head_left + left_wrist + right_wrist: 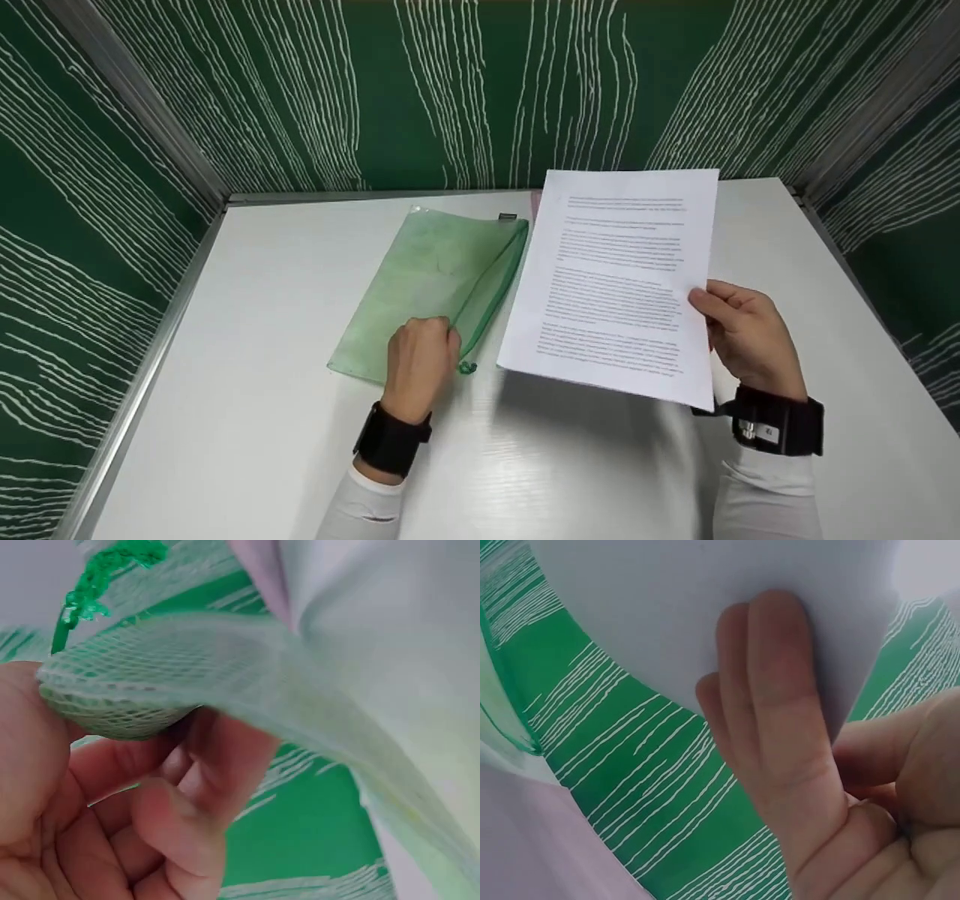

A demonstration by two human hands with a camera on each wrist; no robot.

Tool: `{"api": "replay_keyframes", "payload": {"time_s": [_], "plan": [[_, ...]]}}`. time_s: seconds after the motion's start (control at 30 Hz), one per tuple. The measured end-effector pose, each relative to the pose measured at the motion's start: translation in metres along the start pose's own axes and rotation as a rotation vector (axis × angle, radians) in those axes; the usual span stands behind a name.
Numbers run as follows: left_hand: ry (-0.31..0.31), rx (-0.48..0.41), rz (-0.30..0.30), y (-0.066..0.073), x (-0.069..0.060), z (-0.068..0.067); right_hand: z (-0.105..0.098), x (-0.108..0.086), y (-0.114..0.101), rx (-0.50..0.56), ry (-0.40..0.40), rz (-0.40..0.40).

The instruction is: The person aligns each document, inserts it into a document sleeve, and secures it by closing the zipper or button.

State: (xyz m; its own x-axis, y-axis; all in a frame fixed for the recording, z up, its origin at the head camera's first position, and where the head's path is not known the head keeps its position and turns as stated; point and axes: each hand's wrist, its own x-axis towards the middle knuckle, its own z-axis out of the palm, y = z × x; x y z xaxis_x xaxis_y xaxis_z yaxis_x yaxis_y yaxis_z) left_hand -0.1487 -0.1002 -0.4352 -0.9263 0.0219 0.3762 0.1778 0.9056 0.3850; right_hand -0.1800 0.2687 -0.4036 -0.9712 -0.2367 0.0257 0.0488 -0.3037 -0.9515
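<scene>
A translucent green zip pouch (pixel 442 255) lies on the table, its zip side parted along the right. My left hand (pixel 420 356) pinches the upper layer near the lower end of that opening. In the left wrist view, thumb and fingers hold the mesh edge (pixel 150 675), and a green zip pull (pixel 112 574) hangs beside them. Above the table, right of the pouch, my right hand (pixel 754 337) holds printed paper (pixel 622 285) by its right edge. Its thumb is on the printed face; the fingers (pixel 780 675) lie straight against the back. The number of sheets cannot be told.
A white table (pixel 247 300) carries everything. Behind the paper's upper left corner, a pink edge (pixel 535 202) of something mostly hidden peeks out. Green walls (pixel 495 90) with white lines enclose the back and both sides.
</scene>
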Motion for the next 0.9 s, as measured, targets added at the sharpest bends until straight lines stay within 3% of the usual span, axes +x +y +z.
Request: {"api": "replay_keyframes", "payload": {"time_s": [0.1,0.27,0.5,0.73,0.9], "plan": [[0.053,-0.024,-0.001,-0.002,0.001,-0.013,-0.003,-0.003,-0.002,0.017,-0.043,0.061],[0.102,-0.046,0.013,-0.003,0.001,-0.023,-0.004,-0.005,-0.005,0.006,-0.04,0.141],[0.166,-0.069,0.028,-0.002,-0.001,-0.027,0.002,-0.004,-0.006,0.084,-0.052,0.211],[0.196,-0.054,0.052,0.001,-0.003,-0.029,0.013,0.0,-0.002,0.194,-0.138,0.274],[0.214,-0.051,0.07,0.004,-0.004,-0.03,0.019,0.001,-0.003,0.141,-0.094,0.332]]}}
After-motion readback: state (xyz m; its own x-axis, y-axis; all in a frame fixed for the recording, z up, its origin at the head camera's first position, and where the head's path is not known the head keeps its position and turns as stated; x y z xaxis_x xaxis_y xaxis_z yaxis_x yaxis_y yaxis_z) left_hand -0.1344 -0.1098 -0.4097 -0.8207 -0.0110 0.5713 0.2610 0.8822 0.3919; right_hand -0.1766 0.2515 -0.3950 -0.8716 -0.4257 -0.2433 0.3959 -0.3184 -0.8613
